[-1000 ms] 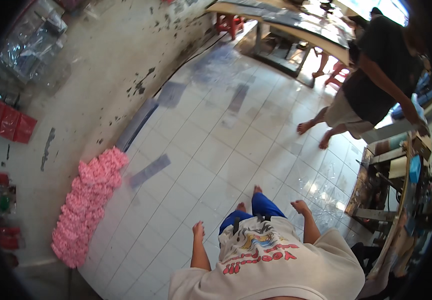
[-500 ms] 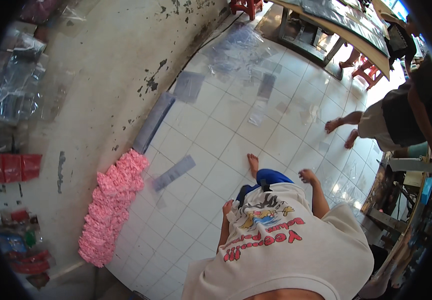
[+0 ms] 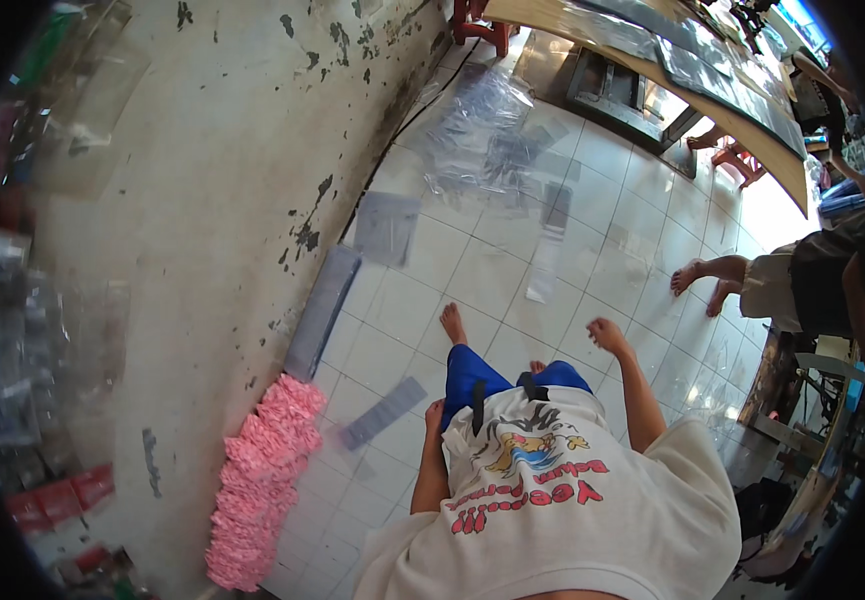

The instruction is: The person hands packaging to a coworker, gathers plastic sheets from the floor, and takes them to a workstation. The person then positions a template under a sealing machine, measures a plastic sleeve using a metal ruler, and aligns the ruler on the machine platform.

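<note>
My left hand (image 3: 434, 415) hangs beside my left thigh, touching or very near the blue shorts (image 3: 477, 380). Its fingers are mostly hidden, so I cannot tell how they lie. Out in front of my right hip, my right hand (image 3: 607, 335) swings free above the tiles, its fingers loosely bent and nothing seen in it. A clear plastic strip (image 3: 384, 413) lies on the floor ahead of my left hand. Beyond it, a long stack of plastic sheets (image 3: 322, 310) leans along the wall, and a long pink ruffled bundle (image 3: 267, 480) sits behind that stack.
Loose clear plastic (image 3: 482, 130) is scattered over the tiled floor (image 3: 422, 300) ahead. A wooden table (image 3: 642, 60) carrying sheets stands at the far right. On the right, a barefoot person (image 3: 767, 285) stands by a cluttered bench (image 3: 812, 420). A peeling wall (image 3: 222, 200) bounds the left.
I have stepped ahead; my left foot is now farther forward. My right hand has swung forward, and my left hand has dropped back beside the thigh. The table appears closer.
</note>
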`<act>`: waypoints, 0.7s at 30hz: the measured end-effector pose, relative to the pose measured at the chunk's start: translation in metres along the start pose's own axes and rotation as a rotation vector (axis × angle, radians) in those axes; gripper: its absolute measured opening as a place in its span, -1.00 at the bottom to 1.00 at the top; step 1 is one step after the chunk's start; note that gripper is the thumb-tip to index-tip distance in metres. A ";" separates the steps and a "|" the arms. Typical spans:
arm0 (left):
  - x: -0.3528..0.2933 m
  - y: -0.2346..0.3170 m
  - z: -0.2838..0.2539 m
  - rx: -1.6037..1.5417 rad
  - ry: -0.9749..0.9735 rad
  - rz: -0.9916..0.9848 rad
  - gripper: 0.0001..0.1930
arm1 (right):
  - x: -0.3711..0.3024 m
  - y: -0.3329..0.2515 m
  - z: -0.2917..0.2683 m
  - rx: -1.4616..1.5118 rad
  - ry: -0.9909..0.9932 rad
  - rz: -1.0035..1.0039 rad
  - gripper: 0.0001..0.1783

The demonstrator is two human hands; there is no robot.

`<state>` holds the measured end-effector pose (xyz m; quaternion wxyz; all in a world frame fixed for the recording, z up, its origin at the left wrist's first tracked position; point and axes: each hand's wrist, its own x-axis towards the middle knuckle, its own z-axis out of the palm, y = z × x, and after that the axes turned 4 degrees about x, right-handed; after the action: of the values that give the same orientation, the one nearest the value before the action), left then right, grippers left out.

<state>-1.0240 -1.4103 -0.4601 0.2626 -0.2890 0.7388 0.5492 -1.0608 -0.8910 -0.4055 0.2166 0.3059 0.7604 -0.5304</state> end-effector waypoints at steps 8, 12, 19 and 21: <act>0.169 0.195 -0.082 0.400 -0.186 -0.208 -0.73 | -0.054 0.044 0.097 0.331 -0.125 0.642 -0.67; 0.276 0.306 -0.085 0.463 -0.216 -0.119 -0.72 | -0.041 0.017 0.119 0.419 -0.095 0.761 -0.66; 0.431 0.458 0.008 0.552 -0.429 0.140 -0.72 | 0.126 0.019 0.094 0.174 -0.407 0.497 -0.63; 0.470 0.469 0.011 0.643 -0.402 0.149 -0.70 | 0.216 -0.031 0.089 0.161 -0.267 0.646 -0.64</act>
<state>-1.6858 -1.3570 -0.4854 0.4389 -0.0241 0.8260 0.3530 -1.2371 -0.9314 -0.5567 0.4456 0.4746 0.5452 -0.5281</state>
